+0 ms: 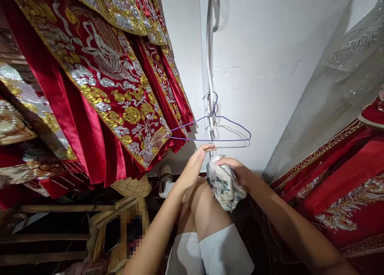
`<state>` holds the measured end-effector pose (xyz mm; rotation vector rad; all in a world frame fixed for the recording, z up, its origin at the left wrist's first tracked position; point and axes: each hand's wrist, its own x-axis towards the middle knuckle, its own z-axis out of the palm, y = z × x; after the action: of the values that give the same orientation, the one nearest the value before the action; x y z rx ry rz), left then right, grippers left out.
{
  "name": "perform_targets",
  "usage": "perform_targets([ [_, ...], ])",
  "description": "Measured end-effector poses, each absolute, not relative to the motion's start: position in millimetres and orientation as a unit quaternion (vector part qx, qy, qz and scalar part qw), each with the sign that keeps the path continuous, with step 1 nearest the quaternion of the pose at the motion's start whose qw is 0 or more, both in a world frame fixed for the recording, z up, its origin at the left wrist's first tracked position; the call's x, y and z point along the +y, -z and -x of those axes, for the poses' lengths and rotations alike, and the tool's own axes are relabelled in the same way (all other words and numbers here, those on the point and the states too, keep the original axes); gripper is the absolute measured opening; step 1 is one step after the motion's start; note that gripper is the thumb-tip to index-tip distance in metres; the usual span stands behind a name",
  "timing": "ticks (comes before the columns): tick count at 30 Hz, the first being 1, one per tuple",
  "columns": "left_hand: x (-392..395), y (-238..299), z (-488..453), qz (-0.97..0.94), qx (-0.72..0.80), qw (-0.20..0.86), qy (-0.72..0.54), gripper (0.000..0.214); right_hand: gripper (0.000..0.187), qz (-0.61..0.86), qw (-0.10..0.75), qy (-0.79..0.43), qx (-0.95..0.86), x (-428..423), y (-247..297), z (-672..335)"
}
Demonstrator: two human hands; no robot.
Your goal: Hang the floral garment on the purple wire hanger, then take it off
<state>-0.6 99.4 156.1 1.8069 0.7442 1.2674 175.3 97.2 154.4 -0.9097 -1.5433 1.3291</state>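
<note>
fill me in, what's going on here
A person's right hand grips a bunched-up patterned cloth. The left hand is held out beside it, fingers extended, apparently holding nothing. Just beyond the hands, a bare purple hanger hangs in front of the white wall. A red embroidered garment hangs off to the left.

L hand, fingers extd, is just below purple wire hanger on white strip by wall. R hand grips bunched floral cloth by bare knees. Red gown w/ gold & silver embroidery at L; wooden frame below; sheer fabric & red garment at R.
</note>
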Motion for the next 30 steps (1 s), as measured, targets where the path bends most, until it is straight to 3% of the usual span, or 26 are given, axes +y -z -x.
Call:
perform_targets([
  [3,103.3,-143.9,-1.1,-0.747,0.283,0.445,-0.405,0.069,0.017,0.336,0.205,-0.692,-0.605,89.7,-179.7,-184.0],
  [5,102.2,-127.2,4.7,-0.776,0.303,0.414,-0.368,0.068,0.016,0.307,0.083,-0.687,-0.654,90.9,-194.9,-197.4],
  [7,103.4,-110.9,18.9,-0.812,0.315,0.344,-0.351,0.061,0.016,0.29,0.025,-0.625,-0.724,99.9,-208.7,-215.1],
  [10,112.0,-100.9,47.8,-0.867,0.346,0.238,-0.268,0.045,0.016,0.319,0.108,-0.474,-0.814,125.8,-219.6,-242.1],
  [14,122.3,-119.5,75.1,-0.878,0.431,0.134,-0.159,0.024,0.027,0.412,0.395,-0.216,-0.792,171.9,-199.5,-257.0],
  [17,120.5,-143.3,84.3,-0.853,0.5,0.069,-0.131,0.021,0.046,0.42,0.513,-0.176,-0.728,204.0,-167.9,-245.6],
  [19,116.2,-156.3,90.1,-0.843,0.526,0.032,-0.105,0.025,0.048,0.413,0.527,-0.208,-0.713,218.9,-149.6,-233.5],
  [23,104.0,-167.1,105.0,-0.83,0.558,-0.015,-0.022,0.018,0.031,0.42,0.44,-0.271,-0.745,227.2,-129.2,-221.7],
  [27,90.6,-166.3,110.1,-0.814,0.577,0.009,0.073,0.036,0.017,0.439,0.407,-0.271,-0.754,213.1,-124.3,-235.5],
  [30,87.1,-172.9,103.0,-0.801,0.591,0.022,0.092,0.033,0.015,0.474,0.4,-0.232,-0.749,199.2,-127.9,-252.4],
])
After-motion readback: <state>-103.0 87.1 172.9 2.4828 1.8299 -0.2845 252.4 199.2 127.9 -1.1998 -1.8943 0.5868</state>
